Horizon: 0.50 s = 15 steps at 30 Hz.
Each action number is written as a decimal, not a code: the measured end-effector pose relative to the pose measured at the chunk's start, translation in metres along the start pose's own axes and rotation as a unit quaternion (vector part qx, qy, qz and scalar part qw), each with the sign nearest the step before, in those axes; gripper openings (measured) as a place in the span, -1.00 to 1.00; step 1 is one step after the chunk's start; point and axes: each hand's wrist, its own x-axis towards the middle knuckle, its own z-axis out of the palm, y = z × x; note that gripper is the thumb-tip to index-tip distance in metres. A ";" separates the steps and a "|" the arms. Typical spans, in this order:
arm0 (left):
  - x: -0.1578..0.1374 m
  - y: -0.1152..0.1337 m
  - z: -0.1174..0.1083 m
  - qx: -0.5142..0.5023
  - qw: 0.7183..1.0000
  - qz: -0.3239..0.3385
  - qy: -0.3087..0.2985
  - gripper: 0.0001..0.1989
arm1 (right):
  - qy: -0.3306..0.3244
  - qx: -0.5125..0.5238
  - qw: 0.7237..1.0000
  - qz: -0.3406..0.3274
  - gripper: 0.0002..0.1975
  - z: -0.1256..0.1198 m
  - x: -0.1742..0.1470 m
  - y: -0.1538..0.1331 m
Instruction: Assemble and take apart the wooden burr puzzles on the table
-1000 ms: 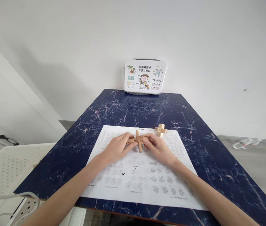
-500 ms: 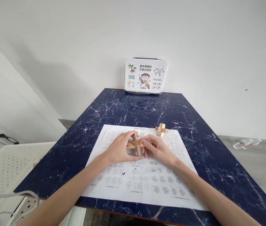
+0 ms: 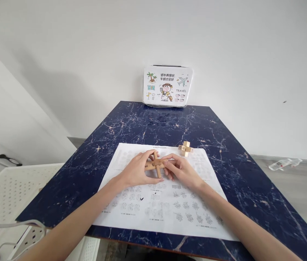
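Note:
Between my hands is a wooden interlocking puzzle (image 3: 158, 162) made of crossed wooden pieces, with a dark mark on one of them. My left hand (image 3: 136, 169) curls around its left side, thumb and finger at the two ends of the upright stick. My right hand (image 3: 181, 170) pinches the right end of the crosswise pieces, and its fingers hide that end. Under both hands lies a white printed sheet (image 3: 167, 226) with rows of small puzzle drawings. On the sheet's far right edge stands an assembled wooden cross puzzle (image 3: 185, 149).
The dark blue marbled table (image 3: 148, 127) bears a white cartoon case (image 3: 168, 87) against the wall at the far edge. Left of the table is a white perforated surface (image 3: 3, 192) with a cable (image 3: 9, 225). A plastic bottle (image 3: 280, 164) lies on the floor at right.
The right end of the crosswise pieces has turned slightly between my fingers, so a piece now shows raised across the upright stick. Both hands keep their hold, and the view has shifted slightly.

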 end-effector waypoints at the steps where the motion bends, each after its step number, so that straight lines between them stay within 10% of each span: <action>1: 0.000 -0.001 0.000 -0.007 1.000 0.000 -0.001 -0.16 | -0.001 0.002 1.000 -0.001 -0.56 0.000 0.000 0.000; 15: 0.000 -0.001 0.000 -0.020 1.000 -0.012 0.009 -0.17 | 0.004 -0.007 1.000 -0.001 -0.58 0.000 -0.001 -0.002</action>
